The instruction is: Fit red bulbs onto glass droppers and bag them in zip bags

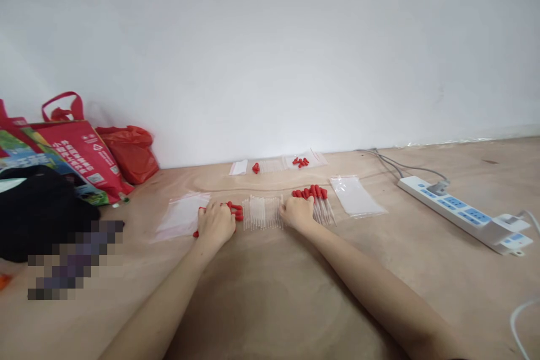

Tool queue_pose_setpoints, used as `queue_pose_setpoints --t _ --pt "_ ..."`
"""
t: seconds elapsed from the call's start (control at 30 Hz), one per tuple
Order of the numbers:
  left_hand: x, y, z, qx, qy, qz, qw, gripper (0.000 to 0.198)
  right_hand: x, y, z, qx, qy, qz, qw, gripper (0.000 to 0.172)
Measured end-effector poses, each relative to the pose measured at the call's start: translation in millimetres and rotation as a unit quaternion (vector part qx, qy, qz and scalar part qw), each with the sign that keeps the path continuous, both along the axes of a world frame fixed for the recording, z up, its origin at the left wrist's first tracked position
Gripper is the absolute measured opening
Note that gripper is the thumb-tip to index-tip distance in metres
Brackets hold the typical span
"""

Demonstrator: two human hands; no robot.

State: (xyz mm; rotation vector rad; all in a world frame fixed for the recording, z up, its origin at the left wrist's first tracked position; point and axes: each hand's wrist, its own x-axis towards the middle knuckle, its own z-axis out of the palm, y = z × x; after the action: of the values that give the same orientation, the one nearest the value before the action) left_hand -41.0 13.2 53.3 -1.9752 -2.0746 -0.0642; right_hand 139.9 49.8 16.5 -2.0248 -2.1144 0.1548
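Observation:
My left hand (216, 221) lies over a small pile of red rubber dropper bulbs (237, 211), its fingers curled down among them. What those fingertips pinch is hidden under the hand. A row of clear, thin dropper tubes (260, 212) lies side by side between my hands. My right hand (297, 212) is closed at the right end of this row, its fingertips on a tube. Just beyond it, several droppers with red bulbs fitted (317, 193) lie together, their clear tips pointing toward me.
Zip bags lie at left (182, 215) and right (358, 197). Near the wall are more red bulbs (301, 162) and clear tubes (272, 165). A power strip (459, 211) with cables sits at right. Red bags (86, 154) and a black cloth item (42, 214) occupy the left.

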Motion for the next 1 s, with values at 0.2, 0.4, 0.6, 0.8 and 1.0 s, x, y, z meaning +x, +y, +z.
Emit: queue_pose_setpoints --t 0.2,0.4,0.6,0.8,1.0 --pt "33.4 -12.1 -23.4 0.049 -0.156 -0.189 0.968 0.015 27.1 -16.8 0.0 0.144 0.031 0.047 0.988 0.027" --pt "53.1 -22.7 -58.2 0.068 -0.225 -0.334 0.913 0.015 77.8 -45.8 -28.6 0.252 0.125 0.267 0.922 0.02" --pt "50.5 -22.2 -54.4 0.067 -0.215 -0.356 0.907 0.014 83.2 -53.8 -33.5 0.254 0.112 0.335 0.9 0.024" --pt "50.9 -22.2 -54.6 0.066 -0.235 -0.35 0.904 0.013 77.5 -52.5 -34.2 0.238 0.1 0.336 0.906 0.023" --pt "49.6 -21.7 -57.1 0.071 -0.255 -0.363 0.894 0.016 79.2 -52.4 -33.2 0.219 0.103 0.359 0.901 0.025"
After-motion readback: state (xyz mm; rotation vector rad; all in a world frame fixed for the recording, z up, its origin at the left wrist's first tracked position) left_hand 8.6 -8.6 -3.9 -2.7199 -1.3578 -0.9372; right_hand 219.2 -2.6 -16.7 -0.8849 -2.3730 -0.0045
